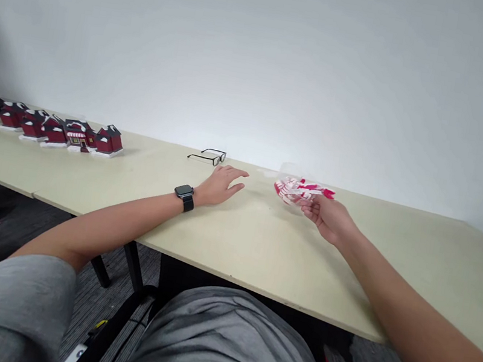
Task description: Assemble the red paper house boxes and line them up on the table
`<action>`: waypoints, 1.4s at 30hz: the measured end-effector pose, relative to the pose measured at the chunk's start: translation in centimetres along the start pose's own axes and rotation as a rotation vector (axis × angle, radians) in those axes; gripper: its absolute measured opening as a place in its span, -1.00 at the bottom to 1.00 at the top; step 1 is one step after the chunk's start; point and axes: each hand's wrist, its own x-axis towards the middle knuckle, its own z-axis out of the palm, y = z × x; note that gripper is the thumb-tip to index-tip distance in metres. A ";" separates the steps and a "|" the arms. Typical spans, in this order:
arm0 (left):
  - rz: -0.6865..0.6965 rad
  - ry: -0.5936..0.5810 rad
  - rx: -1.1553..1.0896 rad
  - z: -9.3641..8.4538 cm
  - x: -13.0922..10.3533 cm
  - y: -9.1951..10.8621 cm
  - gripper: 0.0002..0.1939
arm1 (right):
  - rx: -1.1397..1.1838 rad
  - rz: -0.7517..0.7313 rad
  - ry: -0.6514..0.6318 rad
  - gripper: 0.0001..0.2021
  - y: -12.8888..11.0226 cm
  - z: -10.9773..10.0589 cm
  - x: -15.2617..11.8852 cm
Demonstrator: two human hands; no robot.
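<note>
My right hand (326,216) pinches a clear plastic bag (297,191) with red and white striped pieces in it, just above the tabletop; what exactly the pieces are is too small to tell. Out to the left, my left hand (221,185) is held over the table (222,242) with its fingers apart and nothing in them. A dark watch (185,195) is on that wrist. Just behind the left hand lies a pair of black-framed glasses (219,158), its temples folded out.
Several small dark red model houses (78,135) with snowy roofs stand in a row at the table's left. A pale wall (259,67) runs along the back edge. Below the front edge show black table legs (133,265) and grey carpet (113,283).
</note>
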 end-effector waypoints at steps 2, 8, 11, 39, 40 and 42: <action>0.004 -0.001 0.004 0.1 0.0 0.0 -0.57 | -0.031 0.041 0.007 -0.82 0.4 -0.2 0.3; 0.005 -0.022 0.000 0.1 0.1 -0.2 -0.57 | -0.097 0.072 0.002 -0.79 0.3 -0.4 0.2; -0.007 -0.037 -0.001 0.2 0.1 -0.1 -0.56 | -0.108 0.086 -0.007 -0.79 0.1 -0.1 -0.3; 0.006 -0.095 -0.028 0.8 0.0 -0.9 -0.58 | 0.086 0.032 0.029 -0.74 -1.3 0.3 -0.9; 0.002 -0.098 -0.030 0.8 0.0 -0.8 -0.58 | 0.099 -0.009 0.017 -0.76 -1.4 0.3 -1.0; -0.009 -0.105 -0.035 0.8 0.0 -0.7 -0.58 | 0.091 -0.080 0.008 -0.79 -1.5 0.3 -1.1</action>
